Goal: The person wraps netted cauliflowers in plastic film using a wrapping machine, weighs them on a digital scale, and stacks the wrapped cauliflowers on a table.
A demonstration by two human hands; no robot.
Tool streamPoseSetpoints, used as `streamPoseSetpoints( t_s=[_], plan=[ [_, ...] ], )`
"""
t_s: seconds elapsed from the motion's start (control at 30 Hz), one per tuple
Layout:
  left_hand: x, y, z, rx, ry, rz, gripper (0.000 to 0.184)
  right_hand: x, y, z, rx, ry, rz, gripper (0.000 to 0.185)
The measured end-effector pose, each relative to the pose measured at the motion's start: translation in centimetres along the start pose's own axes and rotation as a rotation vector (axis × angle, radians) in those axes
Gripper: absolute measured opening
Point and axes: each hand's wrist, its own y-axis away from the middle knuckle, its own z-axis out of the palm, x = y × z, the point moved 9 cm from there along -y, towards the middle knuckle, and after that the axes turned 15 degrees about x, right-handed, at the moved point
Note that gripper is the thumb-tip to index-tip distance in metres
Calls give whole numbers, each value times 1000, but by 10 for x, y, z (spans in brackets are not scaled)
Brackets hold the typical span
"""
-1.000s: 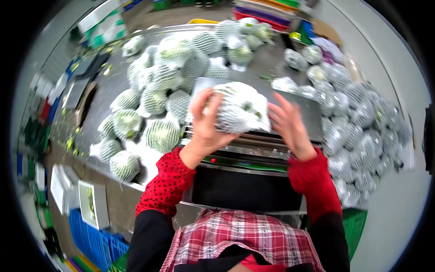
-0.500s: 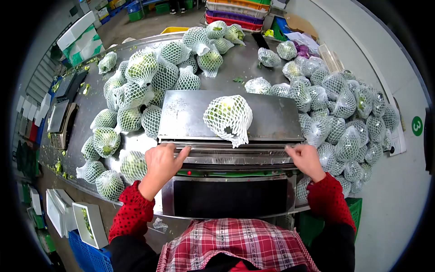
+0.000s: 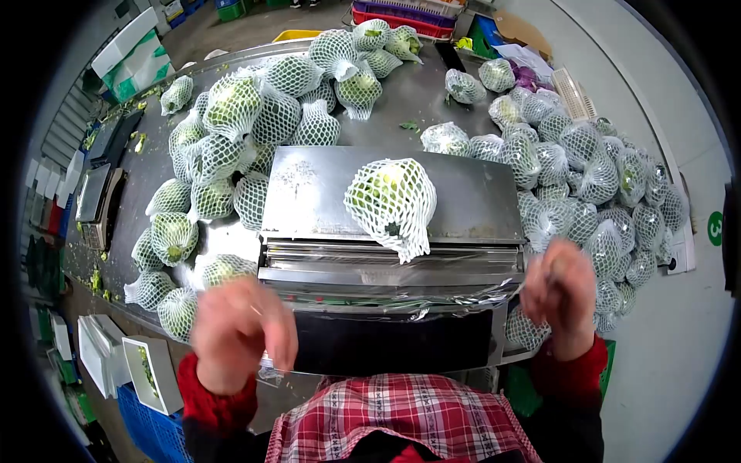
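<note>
Clear plastic film point(image 3: 421, 312) stretches across the front of a metal wrapping machine point(image 3: 471, 193), its crinkled edge running between my two hands. At the left end, my left hand point(image 3: 239, 328) is closed on the film, blurred by motion. My right hand point(image 3: 562, 293) pinches the other end, beside the machine's right front corner. On the machine's top plate lies a pale green vegetable in a white foam net point(image 3: 392, 197), the net's gathered end hanging toward me over the roller slot. What exactly sits between my fingertips is smeared.
Netted vegetables point(image 3: 231, 108) are heaped on the metal table to the left. A large pile of netted, film-wrapped ones point(image 3: 598, 170) covers the right side, by the wall. A scale point(image 3: 96, 201) stands at the left edge. Below it are a white foam box point(image 3: 150, 374) and blue crate point(image 3: 147, 424).
Both hands have come away from the machine's front slot toward me, the left one farther, drawing film out between them. The netted vegetable stays on the top plate.
</note>
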Motion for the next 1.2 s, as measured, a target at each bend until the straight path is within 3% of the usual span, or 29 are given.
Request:
streamPoseSetpoints(
  t_s=[0.03, 0.07, 0.1, 0.13, 0.17, 0.2, 0.23, 0.27, 0.3, 0.33, 0.37, 0.43, 0.47, 0.53, 0.63, 0.7, 0.73, 0.8, 0.83, 0.9, 0.93, 0.97, 1.0, 1.03, 1.07, 1.1, 1.13, 1.17, 1.2],
  plan=[
    [13, -26, -2, 220, 40, 140, 26, -19, -20, 27, -110, -92, -31, 24],
    [26, -51, -8, 442, 80, 276, 25, -23, -57, 32, 141, -233, -156, 23],
    [31, -90, -14, 472, -288, 434, 25, -19, -90, 23, 396, -373, -277, 23],
    [17, -129, -30, 482, -665, 590, 25, 5, -137, 17, 309, -114, -349, 21],
    [-25, -159, -73, 398, -791, 558, 20, 51, -178, 3, 220, 142, -421, 20],
    [-93, -180, -137, 510, -978, 149, 14, 127, -200, -29, 265, 31, -3, 17],
    [-111, -168, -114, 406, -1232, 46, 14, 166, -201, -46, 238, 184, 0, 18],
    [-141, -170, -134, 351, -861, -88, 11, 162, -190, -45, 182, 278, 135, 15],
    [-124, -163, -107, 259, -658, 82, 22, 144, -180, -40, 205, 482, 191, 15],
    [-112, -159, -102, 226, -749, 129, 43, 139, -164, -42, 233, 686, 268, 20],
    [-95, -151, -85, 118, -1020, 378, 51, 148, -153, -46, 240, 690, 290, 20],
    [-89, -138, -51, -191, -1517, 794, 72, 94, -142, 5, 111, 1249, -736, 44],
    [-92, -131, -33, -319, -1563, 926, 73, 92, -145, 11, 118, 1245, -743, 44],
    [-96, -131, -8, -425, -1504, 933, 74, 84, -121, 56, -249, 1156, -1116, 61],
    [-96, -138, -10, -406, -1285, 772, 78, 78, -113, 53, -246, 1074, -997, 59],
    [-81, -124, -4, -374, -1220, 617, 62, 60, -88, 52, -264, 1046, -904, 58],
    [-72, -110, 4, -358, -1210, 516, 55, 62, -73, 51, -336, 1101, -686, 60],
    [-81, -83, -2, -274, -871, 32, 47, 72, -21, 52, -420, 1082, -620, 66],
    [-100, -57, -14, -198, -836, -186, 46, 91, 4, 44, -454, 912, -432, 67],
    [-144, -5, -52, 28, -695, -426, 40, 126, 47, 34, -477, 648, -187, 64],
    [-168, 19, -77, 180, -656, -523, 39, 147, 62, 23, -464, 726, -60, 51],
    [-195, 48, -96, 364, -429, -799, 41, 169, 70, 5, -350, 609, 336, 45],
    [-202, 62, -95, 342, -380, -811, 43, 188, 88, -13, -226, 475, 720, 39],
    [-201, 72, -97, 323, -191, -796, 43, 191, 94, -26, -88, 345, 736, 33],
    [-196, 77, -97, 298, -2, -769, 44, 183, 101, -36, 65, 118, 738, 30],
    [-180, 79, -84, 278, 0, -666, 46, 172, 107, -38, 80, 32, 628, 27],
    [-179, 89, -93, 385, -3, -580, 37, 163, 113, -39, 97, -55, 522, 26],
    [-181, 97, -96, 385, -217, -500, 31, 166, 121, -33, 91, -51, 533, 26],
    [-183, 102, -94, 378, -430, -417, 25, 159, 122, -25, 73, 118, 376, 25]
  ],
)
